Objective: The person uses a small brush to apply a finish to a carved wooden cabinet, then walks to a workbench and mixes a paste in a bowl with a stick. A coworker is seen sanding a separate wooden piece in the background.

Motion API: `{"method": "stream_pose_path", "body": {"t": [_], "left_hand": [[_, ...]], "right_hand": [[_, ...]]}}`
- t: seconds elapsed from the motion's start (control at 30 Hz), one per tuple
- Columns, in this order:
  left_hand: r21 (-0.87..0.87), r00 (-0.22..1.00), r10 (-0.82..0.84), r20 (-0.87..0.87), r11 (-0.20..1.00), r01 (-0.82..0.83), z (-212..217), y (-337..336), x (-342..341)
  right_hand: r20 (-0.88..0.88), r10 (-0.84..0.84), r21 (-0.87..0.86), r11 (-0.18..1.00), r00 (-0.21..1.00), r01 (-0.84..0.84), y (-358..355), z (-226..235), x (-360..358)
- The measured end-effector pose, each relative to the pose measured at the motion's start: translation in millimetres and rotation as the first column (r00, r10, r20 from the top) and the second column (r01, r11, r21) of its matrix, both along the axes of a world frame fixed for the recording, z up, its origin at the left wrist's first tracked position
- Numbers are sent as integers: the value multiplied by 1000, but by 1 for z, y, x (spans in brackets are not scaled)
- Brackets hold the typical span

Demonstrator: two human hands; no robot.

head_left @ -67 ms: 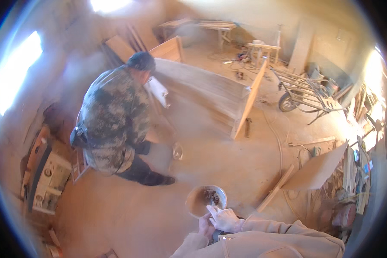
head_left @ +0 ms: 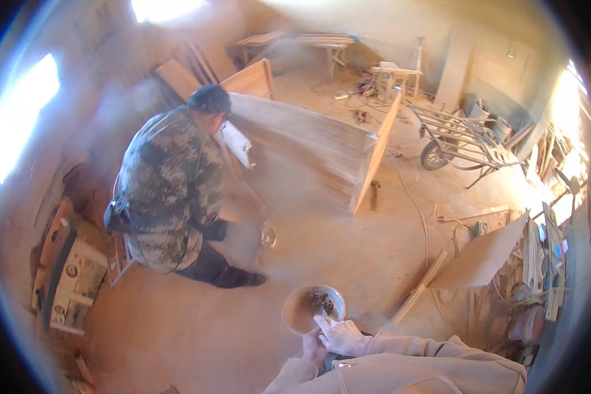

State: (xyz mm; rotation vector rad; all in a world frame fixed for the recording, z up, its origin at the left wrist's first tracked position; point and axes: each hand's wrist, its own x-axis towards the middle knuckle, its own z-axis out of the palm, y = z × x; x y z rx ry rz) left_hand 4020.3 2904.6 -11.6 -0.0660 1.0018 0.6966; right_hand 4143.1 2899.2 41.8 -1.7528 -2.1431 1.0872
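A round bowl (head_left: pixel 297 316) with a light rim is in front of me, dark crumbly matter lying toward its far right side. My left hand (head_left: pixel 314 349) is closed on the bowl's near edge and supports it. Over the near right rim reaches my right hand (head_left: pixel 343 338), its fingers pinched with the index finger stretched down into the bowl. Something small and pale shows by that fingertip, too blurred to name.
A person (head_left: pixel 171 177) in a camouflage jacket sits bent over at the left, beside a large wooden panel frame (head_left: pixel 302 134). A metal handcart (head_left: pixel 456 141) stands far right. Nearer lie a hammer (head_left: pixel 375 195), a wooden strip (head_left: pixel 421 289), a board (head_left: pixel 482 256) and a cable (head_left: pixel 419 203).
The whole view has shifted slightly, so the room appears a little farther left. My hands and the bowl keep nearly the same position relative to each other.
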Motion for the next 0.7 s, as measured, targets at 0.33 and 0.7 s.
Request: {"method": "stream_pose_path", "body": {"t": [0.33,0.7], "left_hand": [[24,995,-82,-64,996,84,0,12,8],[420,862,-369,-347,761,494,-17,10,-4]], "right_hand": [[-24,-117,23,993,993,118,-2,1,5],[-31,-156,60,986,987,158,-1,3,9]]}}
